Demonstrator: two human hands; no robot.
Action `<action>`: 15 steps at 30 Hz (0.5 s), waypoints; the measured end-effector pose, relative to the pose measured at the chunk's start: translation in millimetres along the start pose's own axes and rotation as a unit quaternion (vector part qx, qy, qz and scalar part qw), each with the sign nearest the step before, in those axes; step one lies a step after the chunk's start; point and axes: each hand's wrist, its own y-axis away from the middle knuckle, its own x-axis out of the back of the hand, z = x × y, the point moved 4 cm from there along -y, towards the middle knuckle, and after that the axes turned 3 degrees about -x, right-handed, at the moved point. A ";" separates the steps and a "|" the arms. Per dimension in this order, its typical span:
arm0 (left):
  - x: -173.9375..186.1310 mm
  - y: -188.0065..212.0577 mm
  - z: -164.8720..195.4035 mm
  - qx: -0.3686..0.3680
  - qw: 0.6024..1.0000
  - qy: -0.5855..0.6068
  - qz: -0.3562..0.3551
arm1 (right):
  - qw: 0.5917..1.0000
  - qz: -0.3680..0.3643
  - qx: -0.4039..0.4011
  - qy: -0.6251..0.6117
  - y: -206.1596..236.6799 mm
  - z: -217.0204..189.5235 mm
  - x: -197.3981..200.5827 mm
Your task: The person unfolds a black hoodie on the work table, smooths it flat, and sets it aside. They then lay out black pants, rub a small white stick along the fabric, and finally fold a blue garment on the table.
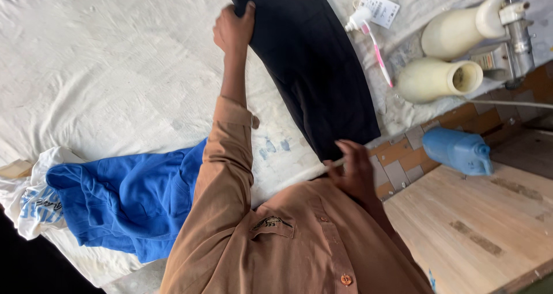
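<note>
Left hand [233, 29]: we note it pressed flat on black garment [314, 57] edge; bare sheet [115, 69] beyond.
Right hand [354, 170]: we note it pinching the hem.

Looks like a small laundry or ironing shop to me: I see a padded table under a stained white sheet [115, 57], a black garment [311, 57] laid flat on it, crumpled blue clothing [132, 196] waiting alongside, a blue plastic jug [458, 150], cream containers [438, 78], tiled and wooden flooring [478, 213] below
</note>
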 end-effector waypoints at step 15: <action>92.1 -2.9 -62.2 -0.057 0.505 0.840 -0.191 | 0.868 -0.104 -0.208 -0.439 7.6 -17.8 -5.9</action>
